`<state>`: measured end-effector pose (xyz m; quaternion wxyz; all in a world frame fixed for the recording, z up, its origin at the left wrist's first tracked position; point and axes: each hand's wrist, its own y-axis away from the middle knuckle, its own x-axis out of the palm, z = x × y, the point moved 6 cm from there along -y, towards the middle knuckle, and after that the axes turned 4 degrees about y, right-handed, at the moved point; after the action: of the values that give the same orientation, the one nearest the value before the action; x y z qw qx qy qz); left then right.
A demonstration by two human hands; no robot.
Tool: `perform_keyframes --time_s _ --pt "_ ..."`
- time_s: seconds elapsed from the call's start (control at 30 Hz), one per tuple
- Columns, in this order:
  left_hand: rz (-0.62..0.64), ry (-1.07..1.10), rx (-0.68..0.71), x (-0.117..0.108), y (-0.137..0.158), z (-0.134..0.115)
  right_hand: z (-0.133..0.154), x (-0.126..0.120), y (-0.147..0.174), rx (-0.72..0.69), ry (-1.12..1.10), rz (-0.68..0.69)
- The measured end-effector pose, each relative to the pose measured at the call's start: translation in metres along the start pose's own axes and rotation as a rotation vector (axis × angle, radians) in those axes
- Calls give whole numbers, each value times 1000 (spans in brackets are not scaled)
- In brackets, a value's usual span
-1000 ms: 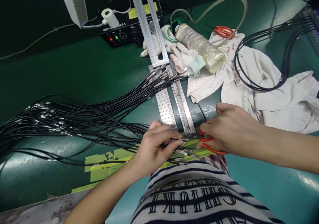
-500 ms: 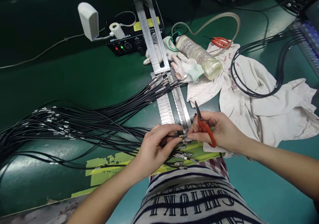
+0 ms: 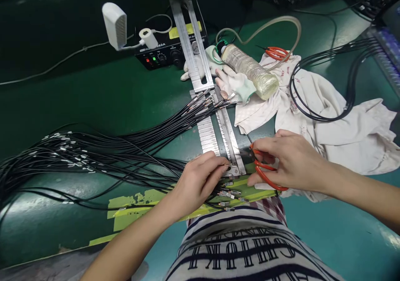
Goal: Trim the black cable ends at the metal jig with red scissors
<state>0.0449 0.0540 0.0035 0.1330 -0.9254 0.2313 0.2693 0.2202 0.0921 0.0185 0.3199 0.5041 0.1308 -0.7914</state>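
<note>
- Black and thin, one cable is pinched between the thumb and fingertips of our left hand, which is curled closed around it; the metal tip of the cable lies at the near end of the steel ruler.
- Our right hand lies palm down over the red-handled scissors. The fingers are bent loosely over the handles and touch them, but we cannot tell if the hand really grips them. The blades are hidden under the hand.
- The scissors are on the green surface, just to the right of the ruler's near end and close to the yellow-green tape.
- A big bundle of black cables spreads from the left edge towards the ruler. Some of their metal ends cross the ruler farther up, and a few more ends rest on the tape just below our left hand.
- Behind the ruler we see a black control box with small lights, a white fan, white gloves and a wrapped bottle.
- A white cloth covers the right part, with a loop of black cable on it and a second pair of red scissors at its far edge.
- A striped shirt fills the bottom of the view.
</note>
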Motion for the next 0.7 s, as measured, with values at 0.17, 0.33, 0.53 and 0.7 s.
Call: perform_keyframes --time_s 0.17,0.33,0.53,0.7 --pt "35 44 -80 0 -3 2 2 1 6 -139 372 -26" --pt "51 52 -86 1 -3 3 5 4 -1 -158 481 78" --pt "38 76 -95 0 -3 3 9 4 -9 -157 520 191" --pt "20 91 -95 0 -2 4 13 4 -11 -200 541 206"
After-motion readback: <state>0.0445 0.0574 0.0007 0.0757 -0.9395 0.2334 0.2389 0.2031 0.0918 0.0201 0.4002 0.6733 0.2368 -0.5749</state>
